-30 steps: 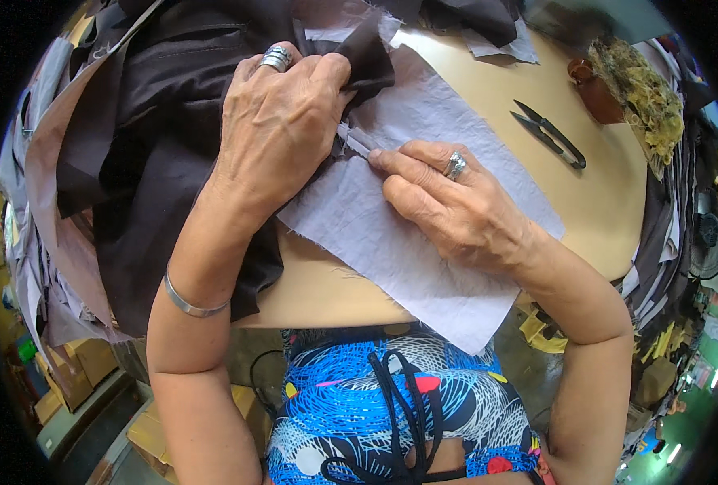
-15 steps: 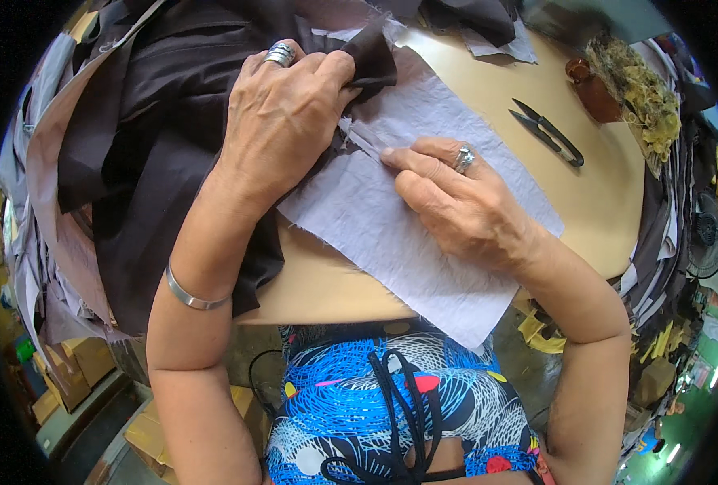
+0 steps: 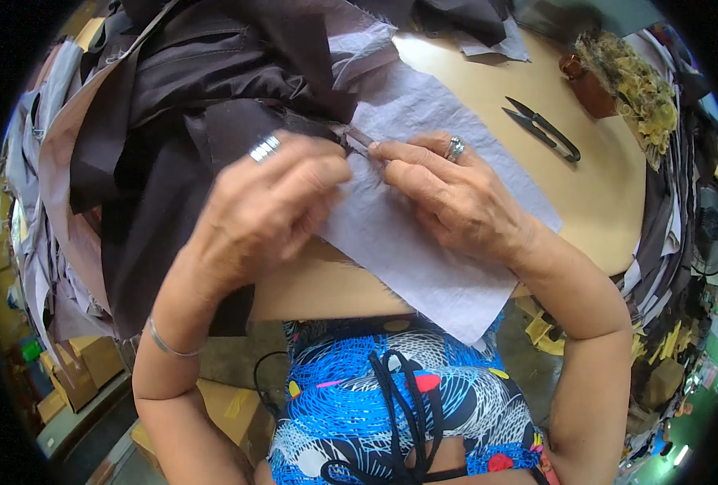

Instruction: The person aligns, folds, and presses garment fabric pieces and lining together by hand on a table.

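Dark brown cloth is heaped on the left of the table, with stitch lines on it. A pale lavender cloth piece with frayed edges lies beside it and hangs over the table's near edge. My right hand rests over the lavender piece, thumb and forefinger pinching a narrow folded strip of it where it meets the dark cloth. My left hand is curled and smeared by motion, just over the near part of the dark cloth; its fingertips are hidden, so what they hold cannot be told.
Black thread snips lie on the tan table to the right. Beyond them are a brown container and a clump of yellowish thread scraps. More dark cloth sits at the far edge. Cardboard boxes stand low on the left.
My left hand has come off the upper part of the dark cloth and moved toward me. The dark cloth has shifted and more of it shows. My right hand keeps its pinch, slightly farther left.
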`<state>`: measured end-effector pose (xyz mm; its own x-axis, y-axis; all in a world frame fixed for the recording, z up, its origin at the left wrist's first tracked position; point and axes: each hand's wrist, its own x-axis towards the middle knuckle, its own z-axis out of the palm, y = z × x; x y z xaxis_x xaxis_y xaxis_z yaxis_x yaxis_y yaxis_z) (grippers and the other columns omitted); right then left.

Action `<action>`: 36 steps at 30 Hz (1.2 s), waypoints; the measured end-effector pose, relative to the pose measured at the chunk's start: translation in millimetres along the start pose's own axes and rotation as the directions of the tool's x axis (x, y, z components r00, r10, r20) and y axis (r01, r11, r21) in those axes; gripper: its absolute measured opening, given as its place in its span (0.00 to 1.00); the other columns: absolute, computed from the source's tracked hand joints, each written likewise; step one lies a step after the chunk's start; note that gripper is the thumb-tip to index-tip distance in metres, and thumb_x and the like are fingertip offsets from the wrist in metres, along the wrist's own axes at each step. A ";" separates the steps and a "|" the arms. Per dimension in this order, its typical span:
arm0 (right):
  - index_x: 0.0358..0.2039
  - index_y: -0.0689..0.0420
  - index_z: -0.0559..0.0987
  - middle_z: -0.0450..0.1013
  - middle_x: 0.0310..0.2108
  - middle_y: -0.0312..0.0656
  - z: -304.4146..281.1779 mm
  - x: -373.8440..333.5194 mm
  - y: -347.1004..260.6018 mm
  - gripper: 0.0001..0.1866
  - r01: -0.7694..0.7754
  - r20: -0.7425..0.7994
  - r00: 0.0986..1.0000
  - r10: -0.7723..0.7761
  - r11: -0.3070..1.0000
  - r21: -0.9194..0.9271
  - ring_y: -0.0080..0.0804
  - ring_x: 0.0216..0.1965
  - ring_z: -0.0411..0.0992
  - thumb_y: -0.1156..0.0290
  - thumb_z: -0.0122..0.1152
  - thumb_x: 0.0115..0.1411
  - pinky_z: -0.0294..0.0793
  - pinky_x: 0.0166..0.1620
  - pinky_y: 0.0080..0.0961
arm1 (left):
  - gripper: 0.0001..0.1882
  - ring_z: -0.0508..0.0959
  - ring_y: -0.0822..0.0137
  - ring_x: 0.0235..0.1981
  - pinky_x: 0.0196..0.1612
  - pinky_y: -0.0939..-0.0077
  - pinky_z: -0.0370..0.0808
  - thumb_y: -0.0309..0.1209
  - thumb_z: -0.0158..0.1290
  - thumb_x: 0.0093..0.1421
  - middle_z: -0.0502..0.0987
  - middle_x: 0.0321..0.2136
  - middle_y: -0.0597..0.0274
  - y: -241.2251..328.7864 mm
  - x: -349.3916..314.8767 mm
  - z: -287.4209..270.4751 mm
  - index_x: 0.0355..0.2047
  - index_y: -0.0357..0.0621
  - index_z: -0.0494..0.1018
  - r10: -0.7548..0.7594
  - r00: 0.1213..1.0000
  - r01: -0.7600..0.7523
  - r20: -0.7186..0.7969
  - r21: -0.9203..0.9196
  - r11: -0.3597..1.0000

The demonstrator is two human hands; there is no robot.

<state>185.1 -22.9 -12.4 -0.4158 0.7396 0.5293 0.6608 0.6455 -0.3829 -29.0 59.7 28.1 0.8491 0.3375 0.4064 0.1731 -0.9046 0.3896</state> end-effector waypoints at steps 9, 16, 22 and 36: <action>0.38 0.59 0.71 0.73 0.40 0.44 -0.4 2.0 1.7 0.18 -0.005 -0.043 0.999 0.007 0.999 0.033 0.42 0.40 0.71 0.82 0.57 0.43 0.71 0.43 0.32 | 0.15 0.77 0.57 0.34 0.35 0.69 0.76 0.18 0.54 0.48 0.76 0.33 0.56 -8.4 -5.7 13.9 0.38 0.40 0.71 -0.016 0.999 0.011 0.033 0.151 0.989; 0.32 0.57 0.68 0.71 0.27 0.43 2.7 28.6 -10.6 0.12 -0.174 0.005 0.985 0.174 0.984 -0.026 0.42 0.32 0.72 0.78 0.57 0.45 0.72 0.35 0.35 | 0.08 0.76 0.59 0.31 0.34 0.69 0.74 0.20 0.58 0.45 0.75 0.31 0.59 -17.7 -9.2 21.6 0.28 0.41 0.74 -0.010 0.997 0.012 -0.076 0.016 1.000; 0.32 0.56 0.67 0.69 0.24 0.43 22.4 38.3 -8.3 0.10 -0.159 -0.143 0.981 0.134 0.971 -0.180 0.43 0.27 0.71 0.76 0.57 0.48 0.72 0.33 0.34 | 0.07 0.74 0.60 0.29 0.32 0.71 0.73 0.26 0.59 0.46 0.72 0.29 0.61 -18.1 -6.7 27.3 0.25 0.41 0.72 0.013 0.996 -0.012 -0.088 0.018 1.000; 0.39 0.61 0.66 0.73 0.26 0.50 4.6 38.8 8.7 0.16 -0.473 0.022 0.866 0.500 0.803 0.363 0.47 0.31 0.75 0.80 0.56 0.48 0.72 0.36 0.34 | 0.06 0.72 0.61 0.33 0.35 0.71 0.74 0.28 0.56 0.50 0.69 0.32 0.60 -18.4 -6.9 23.9 0.30 0.46 0.74 0.061 0.998 -0.061 0.003 0.133 0.989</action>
<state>171.8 12.2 1.3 -0.0437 0.9672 0.2501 0.5008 0.2378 -0.8323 -26.1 67.8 -1.7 0.8597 0.2811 0.4266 0.1863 -0.9500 0.2506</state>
